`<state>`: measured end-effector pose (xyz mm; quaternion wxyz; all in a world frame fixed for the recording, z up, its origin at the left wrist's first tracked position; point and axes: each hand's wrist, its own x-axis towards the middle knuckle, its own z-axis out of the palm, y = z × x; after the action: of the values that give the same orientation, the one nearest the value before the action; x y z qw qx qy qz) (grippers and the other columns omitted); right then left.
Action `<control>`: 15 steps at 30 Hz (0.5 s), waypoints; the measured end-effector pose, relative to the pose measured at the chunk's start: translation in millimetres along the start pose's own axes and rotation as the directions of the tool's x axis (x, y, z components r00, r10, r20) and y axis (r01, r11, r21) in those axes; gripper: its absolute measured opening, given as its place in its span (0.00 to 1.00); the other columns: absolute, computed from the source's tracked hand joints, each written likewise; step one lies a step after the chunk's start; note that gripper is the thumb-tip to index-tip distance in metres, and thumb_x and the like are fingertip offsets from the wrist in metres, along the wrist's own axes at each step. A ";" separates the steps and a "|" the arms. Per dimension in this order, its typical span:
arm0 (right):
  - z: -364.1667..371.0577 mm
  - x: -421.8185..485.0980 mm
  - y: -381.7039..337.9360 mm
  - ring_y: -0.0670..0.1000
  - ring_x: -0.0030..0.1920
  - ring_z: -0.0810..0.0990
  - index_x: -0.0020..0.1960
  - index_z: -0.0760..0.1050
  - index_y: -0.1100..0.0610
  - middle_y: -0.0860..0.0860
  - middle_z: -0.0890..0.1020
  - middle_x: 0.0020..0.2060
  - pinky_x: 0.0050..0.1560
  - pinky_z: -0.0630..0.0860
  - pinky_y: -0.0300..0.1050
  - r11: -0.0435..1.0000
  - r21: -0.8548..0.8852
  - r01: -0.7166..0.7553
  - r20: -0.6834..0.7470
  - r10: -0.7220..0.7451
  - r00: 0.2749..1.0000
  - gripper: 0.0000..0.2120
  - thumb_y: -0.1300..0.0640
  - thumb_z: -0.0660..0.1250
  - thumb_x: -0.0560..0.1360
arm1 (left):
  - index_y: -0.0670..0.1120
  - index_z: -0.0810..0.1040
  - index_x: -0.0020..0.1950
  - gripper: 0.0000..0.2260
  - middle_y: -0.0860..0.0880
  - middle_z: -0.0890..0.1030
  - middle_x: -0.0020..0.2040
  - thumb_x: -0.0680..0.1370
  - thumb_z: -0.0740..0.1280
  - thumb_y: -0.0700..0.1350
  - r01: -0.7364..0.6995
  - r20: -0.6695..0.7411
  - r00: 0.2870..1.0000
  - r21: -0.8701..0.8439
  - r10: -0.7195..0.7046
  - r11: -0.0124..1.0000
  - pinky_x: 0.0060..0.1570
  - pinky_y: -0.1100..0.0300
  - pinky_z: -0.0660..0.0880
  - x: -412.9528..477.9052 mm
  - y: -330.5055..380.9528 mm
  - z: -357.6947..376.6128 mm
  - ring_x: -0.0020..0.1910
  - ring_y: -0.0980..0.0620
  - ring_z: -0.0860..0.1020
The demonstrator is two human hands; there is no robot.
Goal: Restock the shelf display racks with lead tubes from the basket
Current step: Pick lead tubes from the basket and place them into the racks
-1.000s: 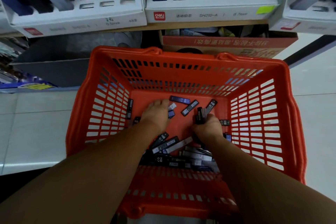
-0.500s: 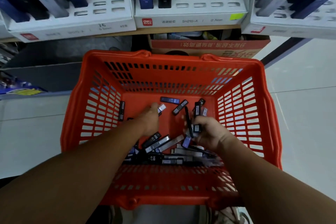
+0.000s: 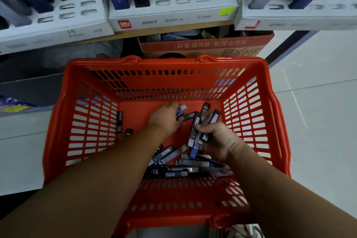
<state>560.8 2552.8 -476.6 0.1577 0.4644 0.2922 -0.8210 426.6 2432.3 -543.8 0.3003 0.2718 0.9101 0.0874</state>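
Far centre, under the wooden shelf edge (image 3: 154, 30), you have a cardboard box (image 3: 204, 45) with red print, open and stuffed with packets. Left of it sits a grey bin (image 3: 29, 87), and a blue-and-yellow packet (image 3: 11, 105) lies at its near edge. Pale floor tiles (image 3: 318, 112) are on the right, crossed by a dark strip (image 3: 286, 44). White laces (image 3: 241, 231) show at the near edge.

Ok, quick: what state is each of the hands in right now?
Left hand: reaching among loose tubes in the basket; fingers hidden, cannot tell.
Right hand: closed, holding a bunch of lead tubes.
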 end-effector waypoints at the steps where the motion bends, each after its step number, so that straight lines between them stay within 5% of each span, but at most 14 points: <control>1: -1.8 1.3 -0.1 0.56 0.41 0.84 0.47 0.80 0.64 0.56 0.84 0.38 0.48 0.84 0.56 1.000 -0.015 0.007 -0.021 -0.007 1.000 0.09 0.70 0.61 0.80 | 0.47 0.71 0.69 0.27 0.44 0.78 0.64 0.76 0.75 0.57 0.002 -0.001 1.000 -0.025 -0.002 1.000 0.52 0.54 0.75 -0.2 -1.0 1.6 0.60 0.43 0.79; 9: -7.8 -4.7 1.9 0.54 0.39 0.84 0.56 0.76 0.60 0.58 0.82 0.41 0.36 0.83 0.48 0.997 -0.083 -0.009 -0.041 0.006 0.999 0.08 0.67 0.62 0.81 | 0.49 0.72 0.53 0.17 0.47 0.80 0.54 0.76 0.74 0.58 0.101 0.162 0.982 0.000 -0.099 0.995 0.45 0.57 0.74 -15.0 -8.5 2.0 0.48 0.47 0.77; 15: -8.8 -2.4 20.0 0.51 0.29 0.79 0.52 0.77 0.58 0.55 0.80 0.33 0.31 0.78 0.44 0.976 -0.220 0.009 -0.264 -0.068 0.962 0.05 0.65 0.71 0.78 | 0.44 0.75 0.61 0.16 0.44 0.76 0.60 0.80 0.72 0.51 0.032 0.072 0.997 -0.084 -0.026 0.996 0.52 0.57 0.71 -36.1 -13.7 12.2 0.58 0.45 0.76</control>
<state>578.6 2542.7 -484.7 0.1501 0.5461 0.4076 -0.7163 452.0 2401.0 -540.0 0.3450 0.2483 0.8982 0.1118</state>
